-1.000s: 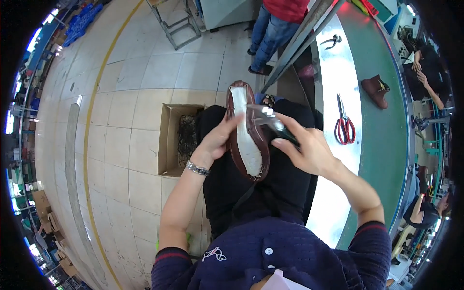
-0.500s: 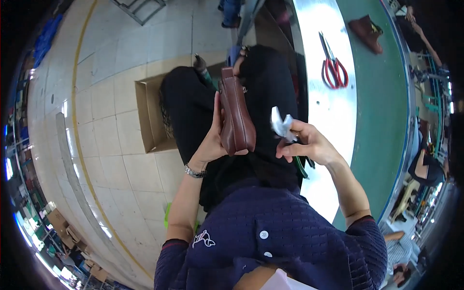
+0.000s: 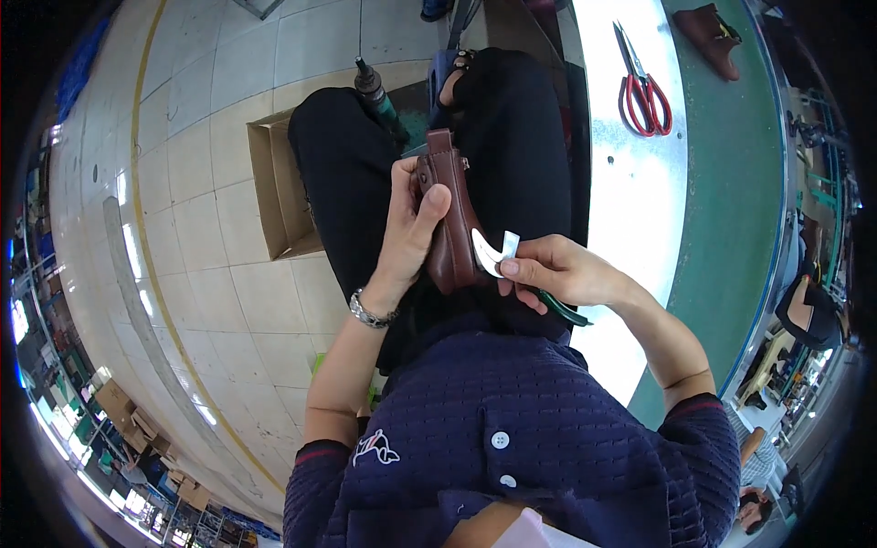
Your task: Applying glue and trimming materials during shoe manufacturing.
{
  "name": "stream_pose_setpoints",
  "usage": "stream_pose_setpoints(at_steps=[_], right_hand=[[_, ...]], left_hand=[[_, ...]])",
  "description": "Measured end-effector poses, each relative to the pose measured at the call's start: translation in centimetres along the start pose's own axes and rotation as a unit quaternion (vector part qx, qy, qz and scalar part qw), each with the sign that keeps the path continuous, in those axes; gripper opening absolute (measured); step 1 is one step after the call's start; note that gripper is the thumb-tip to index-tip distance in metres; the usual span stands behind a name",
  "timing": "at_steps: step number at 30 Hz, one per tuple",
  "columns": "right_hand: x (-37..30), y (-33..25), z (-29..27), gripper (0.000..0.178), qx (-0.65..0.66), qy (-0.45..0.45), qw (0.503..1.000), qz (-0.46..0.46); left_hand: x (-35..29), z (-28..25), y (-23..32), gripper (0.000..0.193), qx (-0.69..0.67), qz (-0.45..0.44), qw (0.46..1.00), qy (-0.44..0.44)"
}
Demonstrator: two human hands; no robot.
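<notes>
A brown stitched leather boot upper is held over my lap, its narrow tab pointing away from me. My left hand grips it from the left side, thumb lying across the leather. In my right hand is a green-handled tool that looks like pliers, with pale curved jaws. One jaw reaches the right side of the boot upper near its closer end; whether it touches cannot be told. The green handles run back under my right fingers, which partly hide them.
Red-handled scissors lie on the metal strip at my right. Beyond, another brown leather piece rests on the green surface. An open cardboard box sits left of my legs, and a green-bodied tool stands between my knees.
My right hand has brought the pliers leftward to the boot upper's side. My left hand has shifted its grip, with the thumb now over the leather, and the upper has turned slightly.
</notes>
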State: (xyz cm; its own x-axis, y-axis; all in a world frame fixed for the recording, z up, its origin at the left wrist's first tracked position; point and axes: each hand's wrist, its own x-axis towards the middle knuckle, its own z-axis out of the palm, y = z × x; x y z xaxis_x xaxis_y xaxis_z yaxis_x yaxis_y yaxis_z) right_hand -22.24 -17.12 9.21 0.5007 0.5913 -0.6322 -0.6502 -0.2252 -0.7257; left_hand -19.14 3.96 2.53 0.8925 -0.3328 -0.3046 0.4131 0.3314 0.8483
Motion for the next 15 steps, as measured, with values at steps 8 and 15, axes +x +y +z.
stream_pose_setpoints(at_steps=[8,15], right_hand=[[-0.5,-2.1,1.3,0.059,-0.331,-0.003,0.943,0.019],[-0.4,-5.0,2.5,0.053,-0.482,0.044,0.874,0.038]], left_hand=[[-0.9,0.8,-1.0,0.051,-0.008,0.024,0.998,0.053],[-0.9,0.5,-1.1,0.049,-0.010,0.034,0.996,0.083]])
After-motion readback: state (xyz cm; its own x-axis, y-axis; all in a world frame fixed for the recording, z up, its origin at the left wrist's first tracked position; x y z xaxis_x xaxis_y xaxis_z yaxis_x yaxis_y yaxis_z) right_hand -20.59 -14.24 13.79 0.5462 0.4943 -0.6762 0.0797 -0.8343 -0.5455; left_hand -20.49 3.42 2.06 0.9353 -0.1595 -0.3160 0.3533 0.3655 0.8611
